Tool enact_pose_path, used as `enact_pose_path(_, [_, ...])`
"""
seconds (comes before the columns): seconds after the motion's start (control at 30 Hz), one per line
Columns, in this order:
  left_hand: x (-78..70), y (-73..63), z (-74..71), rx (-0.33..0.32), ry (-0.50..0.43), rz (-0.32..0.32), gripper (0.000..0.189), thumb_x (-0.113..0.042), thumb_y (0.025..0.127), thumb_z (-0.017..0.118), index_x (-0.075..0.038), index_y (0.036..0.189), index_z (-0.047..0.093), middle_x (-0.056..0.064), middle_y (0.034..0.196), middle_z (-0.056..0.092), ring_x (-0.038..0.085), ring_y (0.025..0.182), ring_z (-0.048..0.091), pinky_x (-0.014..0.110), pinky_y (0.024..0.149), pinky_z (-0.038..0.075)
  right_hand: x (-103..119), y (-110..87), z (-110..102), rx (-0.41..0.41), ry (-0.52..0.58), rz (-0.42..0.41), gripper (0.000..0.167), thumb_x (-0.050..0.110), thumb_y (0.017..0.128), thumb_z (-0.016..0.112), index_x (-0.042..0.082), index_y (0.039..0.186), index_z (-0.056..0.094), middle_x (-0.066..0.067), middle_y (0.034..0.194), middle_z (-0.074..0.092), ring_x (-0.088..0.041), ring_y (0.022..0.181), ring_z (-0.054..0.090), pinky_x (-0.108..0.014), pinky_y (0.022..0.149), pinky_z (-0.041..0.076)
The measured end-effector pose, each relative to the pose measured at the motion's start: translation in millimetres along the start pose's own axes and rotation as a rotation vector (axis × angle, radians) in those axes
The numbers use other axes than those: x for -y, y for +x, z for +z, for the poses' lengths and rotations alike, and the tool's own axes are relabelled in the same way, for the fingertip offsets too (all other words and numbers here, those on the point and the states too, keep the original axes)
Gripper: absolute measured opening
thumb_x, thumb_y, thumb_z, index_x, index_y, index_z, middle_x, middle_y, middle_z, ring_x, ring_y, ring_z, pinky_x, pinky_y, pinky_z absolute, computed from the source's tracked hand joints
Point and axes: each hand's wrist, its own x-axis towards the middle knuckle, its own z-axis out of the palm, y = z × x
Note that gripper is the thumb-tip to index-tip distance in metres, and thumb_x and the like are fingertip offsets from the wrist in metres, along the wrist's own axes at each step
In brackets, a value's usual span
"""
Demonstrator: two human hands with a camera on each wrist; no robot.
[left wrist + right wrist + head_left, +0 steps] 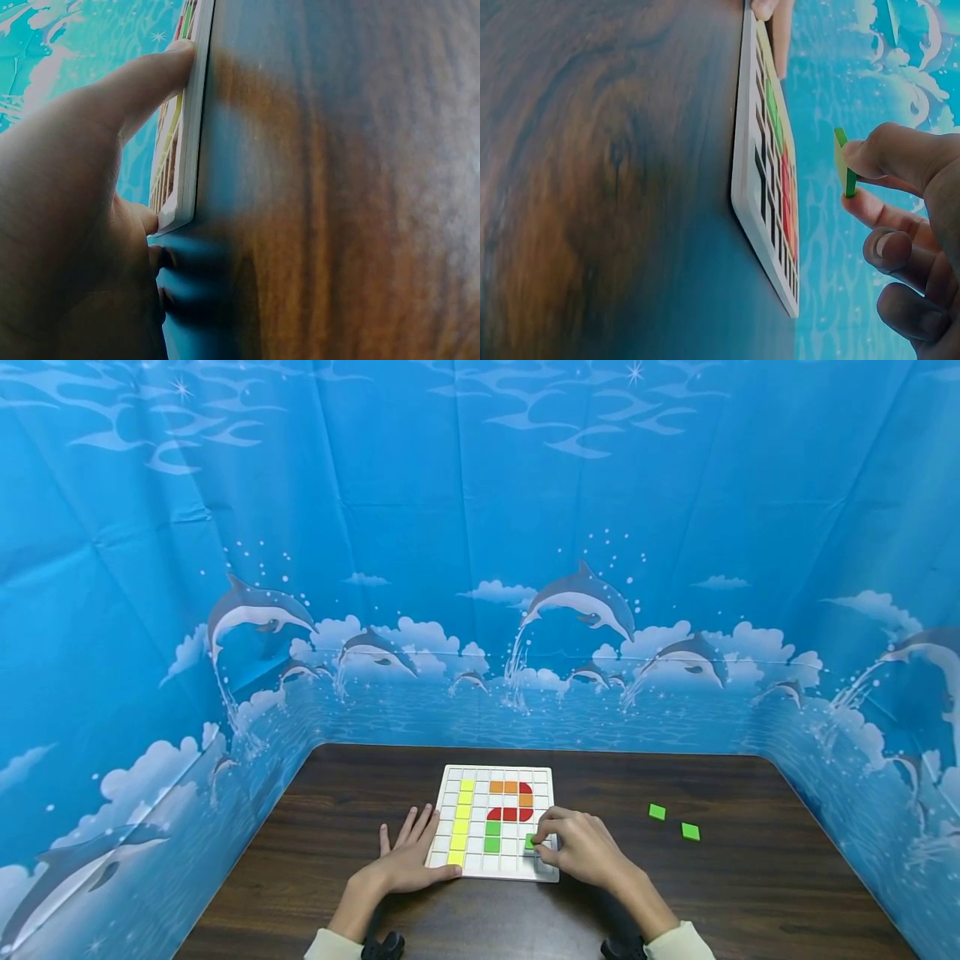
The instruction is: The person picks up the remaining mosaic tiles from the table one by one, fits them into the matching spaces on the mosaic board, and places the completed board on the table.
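A white gridded board (510, 865) lies on the table. Yellow tiles (460, 827) form a column on its left part. Orange tiles (504, 787), red tiles (510, 814) and two green tiles (492, 837) make a curved shape right of that column. My left hand (405, 864) rests at the board's near left corner, fingers extended along the left side and thumb on the near edge. Between thumb and fingertip, my right hand (585, 850) pinches another green tile (841, 161). The right wrist view shows that tile raised off the board, tilted on edge.
Two loose green tiles, a farther one (657, 812) and a nearer one (690, 832), lie right of the board on the dark wooden table (750, 877). A blue curtain (480, 543) printed with dolphins surrounds the table's back and sides.
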Motion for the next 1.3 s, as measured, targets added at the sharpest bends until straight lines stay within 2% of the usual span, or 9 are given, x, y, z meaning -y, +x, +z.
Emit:
enact_pose_path(0.27, [-4.0, -2.4, -4.3, 0.011, 0.009, -0.017, 0.119, -0.081, 0.087, 0.065, -0.012, 0.172, 0.019, 0.012, 0.181, 0.01, 0.04, 0.168, 0.002, 0.082, 0.12, -0.013, 7.3, 6.4, 10.4, 0.026, 0.002, -0.018, 0.003, 0.024, 0.089, 0.087, 0.021, 0.089, 0.085, 0.01, 0.101, 0.075, -0.005, 0.084, 0.068, -0.02, 0.063, 0.047])
enact_pose_path(0.4, [8.4, 6.5, 5.5, -0.013, 0.026, -0.018, 0.123, -0.088, 0.083, 0.061, -0.015, 0.173, 0.019, 0.008, 0.182, 0.009, 0.036, 0.168, 0.0, 0.08, 0.121, -0.014, 10.5, 9.5, 15.1, 0.058, 0.016, -0.029, 0.006, 0.027, 0.091, 0.085, 0.021, 0.09, 0.086, 0.009, 0.103, 0.075, -0.003, 0.083, 0.066, -0.019, 0.064, 0.046])
enact_pose_path(0.53, [6.2, 5.5, 3.6, -0.013, 0.043, -0.025, 0.121, -0.086, 0.084, 0.062, -0.016, 0.173, 0.018, 0.007, 0.182, 0.009, 0.035, 0.169, 0.001, 0.079, 0.122, -0.012, 14.5, 12.5, 19.8, 0.069, 0.021, -0.05, 0.007, 0.028, 0.092, 0.085, 0.022, 0.09, 0.086, 0.009, 0.105, 0.076, -0.004, 0.085, 0.067, -0.019, 0.065, 0.047])
enact_pose_path(0.7, [0.5, -0.2, -1.2, -0.004, 0.021, -0.001, 0.119, -0.081, 0.087, 0.064, -0.013, 0.172, 0.018, 0.013, 0.181, 0.009, 0.041, 0.167, 0.002, 0.083, 0.118, -0.012, 17.9, 15.1, 26.3, 0.053, 0.002, -0.083, 0.004, 0.026, 0.09, 0.086, 0.023, 0.088, 0.085, 0.01, 0.103, 0.077, -0.008, 0.089, 0.071, -0.021, 0.067, 0.05])
enact_pose_path(0.83, [8.3, 5.3, 5.4, -0.016, 0.016, 0.014, 0.122, -0.087, 0.086, 0.06, -0.014, 0.173, 0.015, 0.013, 0.181, 0.007, 0.042, 0.167, -0.001, 0.084, 0.117, -0.015, 21.3, 18.3, 29.6, 0.045, -0.018, -0.092, 0.005, 0.028, 0.09, 0.086, 0.024, 0.089, 0.086, 0.01, 0.102, 0.077, -0.006, 0.091, 0.072, -0.021, 0.067, 0.051])
enact_pose_path(1.07, [16.5, 12.7, 11.9, -0.023, 0.043, -0.013, 0.125, -0.094, 0.082, 0.054, -0.019, 0.174, 0.014, 0.006, 0.182, 0.004, 0.035, 0.169, -0.004, 0.079, 0.121, -0.015, 28.3, 24.4, 34.8, 0.071, -0.029, -0.074, 0.007, 0.032, 0.092, 0.084, 0.025, 0.088, 0.085, 0.013, 0.102, 0.077, -0.004, 0.091, 0.071, -0.018, 0.067, 0.048])
enact_pose_path(1.3, [14.1, 9.2, 10.0, -0.036, 0.022, 0.023, 0.122, -0.09, 0.085, 0.057, -0.017, 0.173, 0.016, 0.011, 0.182, 0.007, 0.041, 0.167, -0.001, 0.083, 0.118, -0.014, 30.7, 28.3, 42.2, 0.07, -0.034, -0.089, 0.006, 0.029, 0.092, 0.084, 0.026, 0.087, 0.085, 0.013, 0.1, 0.075, -0.004, 0.086, 0.069, -0.019, 0.064, 0.046])
